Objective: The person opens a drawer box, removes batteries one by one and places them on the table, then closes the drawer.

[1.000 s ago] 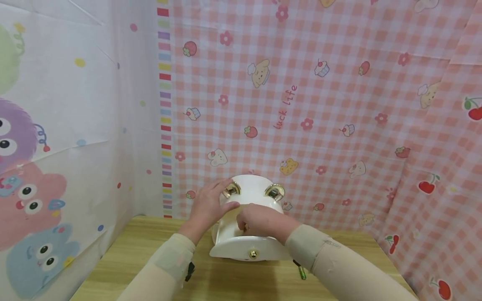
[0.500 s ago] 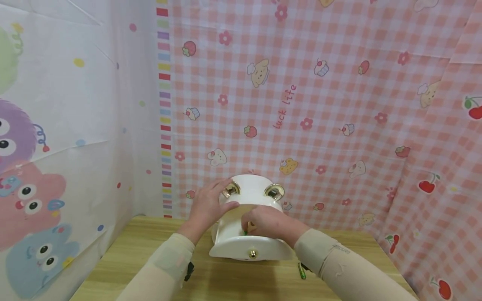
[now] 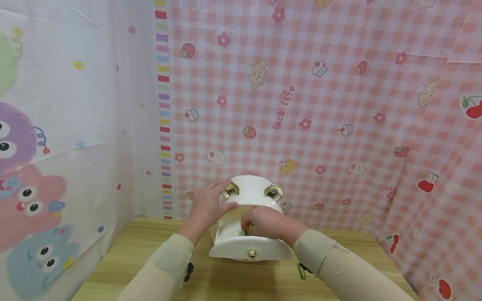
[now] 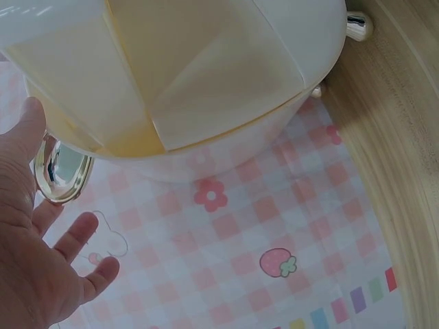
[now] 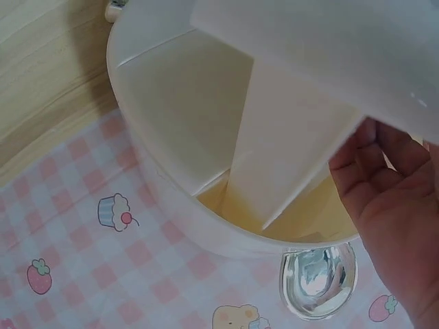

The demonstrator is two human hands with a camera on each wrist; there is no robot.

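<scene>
A glossy white box (image 3: pixel 251 187) with two gold ring-shaped ornaments stands on the table, its curved front drawer (image 3: pixel 231 250) with a gold knob pulled out. My left hand (image 3: pixel 208 205) rests at the box's upper left, thumb along the top and fingers spread beside the left gold ornament (image 4: pixel 63 168). Over the drawer, my right hand (image 3: pixel 265 221) reaches down with curled fingers and pinches a small green battery (image 3: pixel 246 231), mostly covered by the fingers. In the right wrist view the fingertips (image 5: pixel 353 161) are partly behind the drawer's edge.
Another green battery (image 3: pixel 302 271) lies on the wooden table (image 3: pixel 244 284) right of the drawer, near my right sleeve. A pink checked cloth (image 3: pixel 320 104) hangs behind the box, and a white printed cloth (image 3: pixel 139 125) hangs at the left.
My right hand has shifted slightly to the right within the drawer, and green now shows beneath its fingers. The left hand and the box stay put.
</scene>
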